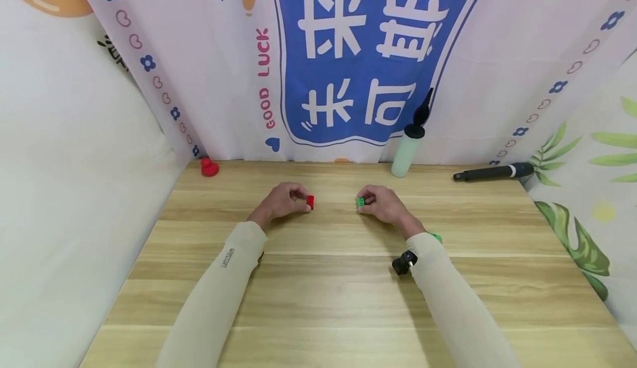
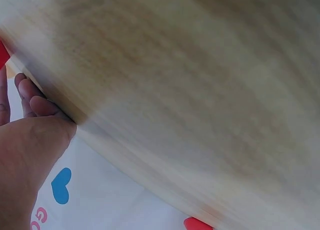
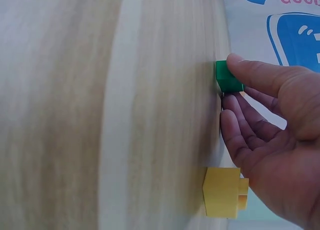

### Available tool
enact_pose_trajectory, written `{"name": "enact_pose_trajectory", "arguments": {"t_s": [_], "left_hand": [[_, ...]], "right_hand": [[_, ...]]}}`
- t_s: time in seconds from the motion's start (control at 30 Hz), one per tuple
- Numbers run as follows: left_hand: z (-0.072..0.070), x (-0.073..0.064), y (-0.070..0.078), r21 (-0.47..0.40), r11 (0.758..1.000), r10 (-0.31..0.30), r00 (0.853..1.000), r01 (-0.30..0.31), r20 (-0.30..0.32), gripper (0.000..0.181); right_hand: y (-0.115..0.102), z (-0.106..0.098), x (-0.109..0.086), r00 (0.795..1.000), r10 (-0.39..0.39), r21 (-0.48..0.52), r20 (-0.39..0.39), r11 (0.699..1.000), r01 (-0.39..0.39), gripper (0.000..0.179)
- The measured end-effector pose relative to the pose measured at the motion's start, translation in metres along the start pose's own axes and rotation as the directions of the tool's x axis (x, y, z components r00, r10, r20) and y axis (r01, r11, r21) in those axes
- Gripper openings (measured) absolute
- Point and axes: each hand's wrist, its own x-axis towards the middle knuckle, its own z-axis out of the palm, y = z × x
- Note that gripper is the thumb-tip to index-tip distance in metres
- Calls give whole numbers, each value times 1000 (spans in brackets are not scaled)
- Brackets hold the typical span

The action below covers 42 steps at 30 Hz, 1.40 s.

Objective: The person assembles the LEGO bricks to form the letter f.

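- pinching a small red block [image 1: 311, 201], the left hand [image 1: 286, 199] had its thumb and fingertips close together, with just the block between them.
- the right hand [image 1: 383, 202] did the same with a small green block [image 1: 360, 202], and its spare fingers were loosely bent.
- both blocks were at the far middle part of the wooden surface [image 1: 328, 279], with a gap between them. i could not tell if they touched the wood.
- a yellow block [image 3: 222, 192] was just beside the right hand, so that hand needed to go gently, or it could have bumped it.
- the blocks were little, so a soft but firm pinch in the middle of the sides seemed best. a pinch at one corner could have made a block twist or pop out.
- it looked wise to let each block poke out past the fingers, and to hold both straight.
- a red knob [image 1: 209, 167], a pale green bottle [image 1: 404, 152] and a black stick [image 1: 490, 172] were farther back, so they did not seem in the way.
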Motion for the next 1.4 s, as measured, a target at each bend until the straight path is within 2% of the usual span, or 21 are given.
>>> {"name": "enact_pose_trajectory", "arguments": {"t_s": [0.4, 0.7, 0.93, 1.07, 1.2, 1.4], "left_hand": [[0, -1, 1, -10, 1000, 16, 1000, -16, -1, 35], [-1, 0, 3, -11, 1000, 6, 1000, -6, 12, 35], [-1, -2, 3, -14, 1000, 5, 1000, -5, 18, 34], [-2, -3, 3, -9, 1000, 10, 1000, -10, 19, 36], [-2, -2, 2, -8, 1000, 2, 1000, -2, 23, 36], [-1, -1, -1, -1, 1000, 22, 1000, -22, 20, 35]], "right_hand": [[0, 0, -1, 1000, -10, -19, 4, 1000, 10, 26], [-8, 1, 0, 999, -36, -51, 1, 998, 36, 26], [-25, 8, 4, 996, -91, -35, 0, 995, 91, 33], [-38, 14, 9, 996, -87, -9, -11, 996, 86, 38], [-51, 25, 16, 996, -82, 28, -22, 996, 83, 36], [-67, 40, 27, 992, -128, 49, -18, 991, 128, 33]]}}
